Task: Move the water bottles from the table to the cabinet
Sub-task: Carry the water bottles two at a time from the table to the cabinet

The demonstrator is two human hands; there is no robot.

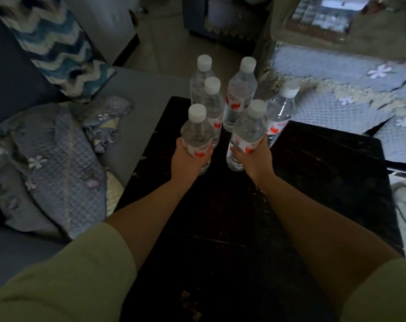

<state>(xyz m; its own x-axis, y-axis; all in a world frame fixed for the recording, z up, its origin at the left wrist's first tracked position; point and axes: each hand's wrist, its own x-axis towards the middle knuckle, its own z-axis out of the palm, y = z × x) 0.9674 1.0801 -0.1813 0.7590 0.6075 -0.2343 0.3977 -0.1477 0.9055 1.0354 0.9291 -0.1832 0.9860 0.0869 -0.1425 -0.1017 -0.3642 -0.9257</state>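
Several clear water bottles with white caps and red-and-white labels stand upright on a dark wooden table [313,173]. My left hand [188,161] is wrapped around the near left bottle [197,133] at its label. Around the near right bottle [248,133] my right hand [255,156] is closed low on the body. Behind them stand a middle bottle [212,101], a far left bottle [200,75], a far right bottle [240,94] and one more bottle [281,112] at the right. No cabinet is recognisable in view.
A grey sofa [137,89] with a crumpled quilted blue cover [55,159] and a zigzag cushion [55,43] lies left of the table. A second seat with a flowered blue cover [350,96] is at the right. Tiled floor [169,43] shows beyond.
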